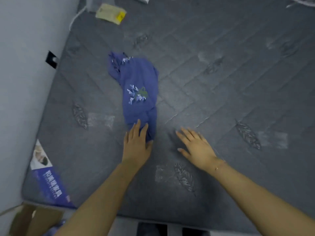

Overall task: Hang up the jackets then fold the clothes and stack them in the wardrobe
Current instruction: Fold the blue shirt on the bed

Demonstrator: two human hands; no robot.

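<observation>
The left hand presses flat on the blue garment on the mattress; the right hand is spread beside it. The writing on the mattress label is unreadable.

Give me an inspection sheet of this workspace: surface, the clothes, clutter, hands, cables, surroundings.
Surface: grey quilted mattress with leaf pattern, bare of bedding.
Job's things: one blue garment with floral embroidery, lying crumpled and partly bunched lengthwise on the mattress.
Clutter: yellowish tag near the far edge; printed label on the near-left corner.
Hands: left hand rests flat on the garment's near end, fingers straight; right hand spread open over the mattress, holding nothing, apart from the garment.
Cables: nothing seen.
Surroundings: pale wall on the left; cardboard box at bottom left.
</observation>
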